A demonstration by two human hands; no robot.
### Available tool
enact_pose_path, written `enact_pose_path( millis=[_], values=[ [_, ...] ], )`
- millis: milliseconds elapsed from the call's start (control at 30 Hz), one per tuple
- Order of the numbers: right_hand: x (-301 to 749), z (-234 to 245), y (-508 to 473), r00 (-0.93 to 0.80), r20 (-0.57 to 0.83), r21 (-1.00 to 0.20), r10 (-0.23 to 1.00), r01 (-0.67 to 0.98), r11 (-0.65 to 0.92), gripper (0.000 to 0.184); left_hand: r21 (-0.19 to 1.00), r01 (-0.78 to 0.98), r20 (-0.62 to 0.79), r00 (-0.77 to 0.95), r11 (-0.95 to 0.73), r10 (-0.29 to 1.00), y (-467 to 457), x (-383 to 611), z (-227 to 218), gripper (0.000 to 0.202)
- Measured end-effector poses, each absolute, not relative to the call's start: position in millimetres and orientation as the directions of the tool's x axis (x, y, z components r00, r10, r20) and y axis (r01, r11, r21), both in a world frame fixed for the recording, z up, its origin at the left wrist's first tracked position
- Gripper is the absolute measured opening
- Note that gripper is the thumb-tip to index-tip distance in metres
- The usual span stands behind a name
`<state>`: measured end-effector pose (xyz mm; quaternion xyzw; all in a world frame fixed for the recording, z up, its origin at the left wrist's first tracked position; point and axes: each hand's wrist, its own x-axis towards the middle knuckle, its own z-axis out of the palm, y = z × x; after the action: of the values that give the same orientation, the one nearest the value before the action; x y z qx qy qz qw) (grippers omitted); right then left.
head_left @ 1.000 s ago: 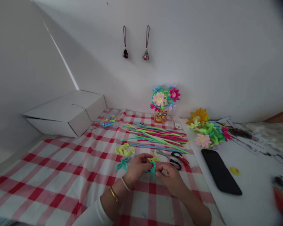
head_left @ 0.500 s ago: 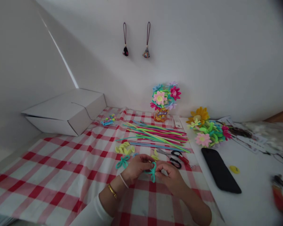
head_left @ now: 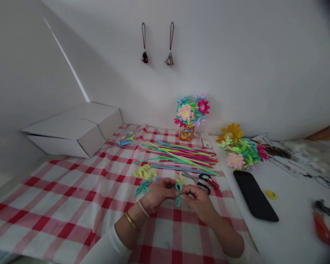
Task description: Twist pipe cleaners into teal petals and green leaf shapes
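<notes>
Head view, two hands (head_left: 160,194) (head_left: 199,206) pinched closed on one teal bow (head_left: 179,195), one phone (head_left: 255,195), two charms (head_left: 145,57) (head_left: 169,59)

Teal fuzzy piece (head_left: 179,196), two loops, one above other, upright between left hand (head_left: 158,193), right hand (head_left: 199,201).

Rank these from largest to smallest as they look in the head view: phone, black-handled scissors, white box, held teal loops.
1. White box
2. Phone
3. Black-handled scissors
4. Teal loops
</notes>
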<state>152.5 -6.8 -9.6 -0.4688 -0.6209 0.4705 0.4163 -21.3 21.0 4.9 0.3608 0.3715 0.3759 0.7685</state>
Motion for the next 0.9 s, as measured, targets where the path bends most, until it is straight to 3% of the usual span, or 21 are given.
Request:
enact_pose_path(
  millis=[233, 567, 733, 900],
  values=[
    [154.3, -12.1, -7.0, -0.249, 0.032, -0.993, 0.968, 0.106, 0.06, 0.009, 0.887, -0.303, -0.206, 0.416, 0.349, 0.885, 21.2, -19.2, -0.5, 0.038],
    [155.8, -13.2, -4.7, -0.269, -0.098, -0.988, 0.958, -0.091, -0.127, 0.018, 0.909, -0.213, -0.213, 0.503, 0.359, 0.838, 20.4, -21.9, 3.2, 0.049],
    [155.8, -9.8, -6.4, -0.315, -0.233, -0.906, 0.92, -0.275, -0.323, 0.017, 0.909, -0.174, -0.204, 0.607, 0.379, 0.768, 18.3, -21.1, 1.0, 0.053],
    [152.1, -6.0, -8.6, -0.364, -0.29, -0.795, 0.885, -0.424, -0.435, 0.016, 0.887, -0.199, -0.229, 0.592, 0.416, 0.773, 17.3, -21.9, 1.8, 0.05]
  ],
)
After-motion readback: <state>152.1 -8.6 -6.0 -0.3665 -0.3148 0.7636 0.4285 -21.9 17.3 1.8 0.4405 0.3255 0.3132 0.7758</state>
